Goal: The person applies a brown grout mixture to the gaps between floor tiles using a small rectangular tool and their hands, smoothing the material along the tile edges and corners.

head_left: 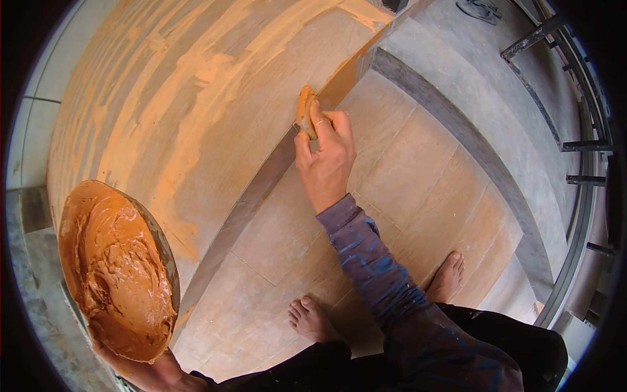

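Note:
My left hand (147, 371) holds up a round bowl (170, 264) from below, tilted at the lower left. Thick, wet orange paste (121, 261), like grout, lines the bowl. My right hand (328, 157) pinches a small orange-smeared spreader (305, 108) between thumb and fingers. The spreader rests at the edge of a raised wood-look tiled surface (261, 117), whose far stretch of edge is coated orange. Broad streaks of orange paste (209, 68) run across that surface. What material the spreader is made of, I cannot tell.
My bare feet (312, 320) stand on a lower wood-look tiled floor (418, 170). A grey raised ledge (450, 98) curves along the right, with a black metal frame (555, 85) beyond it. Dark sandals (480, 10) lie at the far right. Grey tiles (42, 130) border the left.

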`<state>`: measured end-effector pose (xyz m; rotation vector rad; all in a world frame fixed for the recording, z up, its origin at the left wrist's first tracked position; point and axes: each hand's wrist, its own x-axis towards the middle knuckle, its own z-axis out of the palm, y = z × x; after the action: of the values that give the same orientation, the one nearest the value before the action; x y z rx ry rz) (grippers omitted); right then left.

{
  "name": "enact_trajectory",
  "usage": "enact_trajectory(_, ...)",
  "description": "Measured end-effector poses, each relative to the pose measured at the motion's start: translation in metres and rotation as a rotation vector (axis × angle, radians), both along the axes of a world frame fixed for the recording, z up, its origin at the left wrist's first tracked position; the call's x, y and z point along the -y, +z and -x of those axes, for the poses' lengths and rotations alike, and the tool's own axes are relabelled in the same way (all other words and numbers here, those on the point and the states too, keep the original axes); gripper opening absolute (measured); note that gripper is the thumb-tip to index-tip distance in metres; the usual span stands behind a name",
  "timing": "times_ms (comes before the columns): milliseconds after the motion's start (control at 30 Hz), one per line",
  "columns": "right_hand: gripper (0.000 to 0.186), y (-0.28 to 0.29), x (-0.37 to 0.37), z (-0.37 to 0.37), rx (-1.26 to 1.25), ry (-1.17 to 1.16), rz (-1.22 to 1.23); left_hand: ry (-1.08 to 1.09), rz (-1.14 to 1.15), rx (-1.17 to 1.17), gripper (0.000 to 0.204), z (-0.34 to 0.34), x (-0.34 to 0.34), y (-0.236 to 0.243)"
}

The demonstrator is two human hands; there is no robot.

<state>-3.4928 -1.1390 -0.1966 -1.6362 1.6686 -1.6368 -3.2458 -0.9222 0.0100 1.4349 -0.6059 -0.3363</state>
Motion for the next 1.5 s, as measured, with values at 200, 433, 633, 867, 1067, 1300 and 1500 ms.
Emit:
enact_trajectory(200, 0.048, 0.015, -0.052, -0.009, -0.119, 0.203, -0.03, 0.1, 0.107, -0.384, 0.047, 0.04, 0.024, 0.025)
enact_trajectory(433, 0.042, 0.031, -0.017, 0.054, 0.271, 0.076, -0.088, 0.078, 0.115, -0.436, 0.048, 0.059, 0.02, 0.041)
enact_trajectory(633, 0.056, -0.022, 0.003, 0.054, -0.275, 0.099, 0.291, 0.092, 0.096, -0.428, 0.049, 0.048, 0.01, 0.036)
enact_trajectory(867, 0.061, -0.037, -0.008, 0.076, -0.341, 0.22, 0.348, 0.018, 0.048, -0.357, 0.048, 0.016, -0.008, 0.022)
enact_trajectory(1067, 0.056, -0.019, 0.028, 0.07, -0.447, 0.21, 0.475, 0.073, 0.098, -0.435, 0.048, 0.025, 0.003, 0.038)
enact_trajectory(1300, 0.04, -0.033, -0.015, 0.076, -0.4, 0.464, 0.304, 0.148, 0.072, -0.437, 0.047, 0.027, 0.005, 0.045)
enact_trajectory(1500, 0.023, 0.046, 0.044, 0.089, -0.483, 0.043, 0.071, -0.016, 0.073, -0.345, 0.046, -0.003, -0.02, 0.026)
